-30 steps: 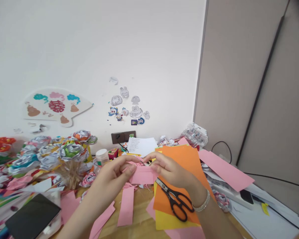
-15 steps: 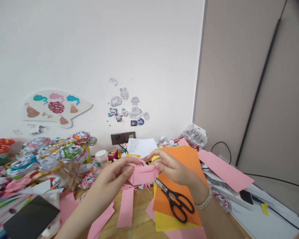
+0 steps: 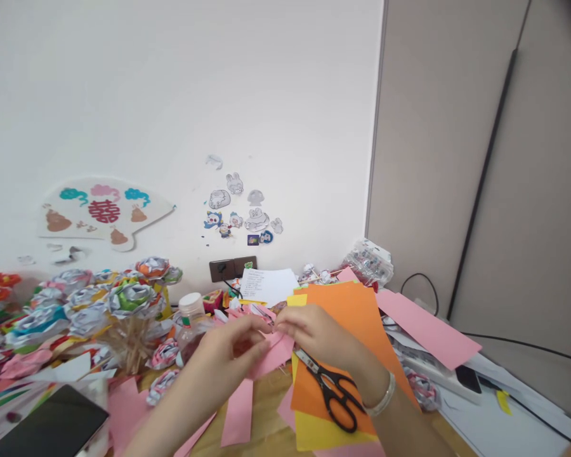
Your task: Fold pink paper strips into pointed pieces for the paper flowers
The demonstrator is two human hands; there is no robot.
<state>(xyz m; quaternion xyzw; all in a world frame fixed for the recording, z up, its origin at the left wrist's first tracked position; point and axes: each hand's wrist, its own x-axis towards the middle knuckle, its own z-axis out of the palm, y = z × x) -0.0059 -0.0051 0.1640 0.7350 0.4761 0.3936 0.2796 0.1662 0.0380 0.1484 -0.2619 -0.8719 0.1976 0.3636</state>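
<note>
My left hand [image 3: 228, 350] and my right hand [image 3: 314, 335] meet above the wooden table, both pinching a folded pink paper piece [image 3: 272, 353]. The fingertips of both hands press close together on its upper edge. The paper hangs tilted, its lower part pointing down and left. Black-handled scissors [image 3: 332, 388] lie on an orange paper sheet [image 3: 349, 317] just under my right wrist, which wears a silver bracelet. A loose pink paper strip [image 3: 238, 412] lies on the table below my hands.
Several paper flowers on wooden sticks [image 3: 118, 304] stand at the left. A small bottle [image 3: 190, 314] sits behind my left hand. A dark phone [image 3: 52, 426] lies at the lower left. A long pink strip [image 3: 426, 329] and cables lie at the right. Stickers mark the wall.
My hands have drawn closer together and sunk a little. The pink paper, held flat and wide before, is now folded narrower and tilted. The view has shifted slightly.
</note>
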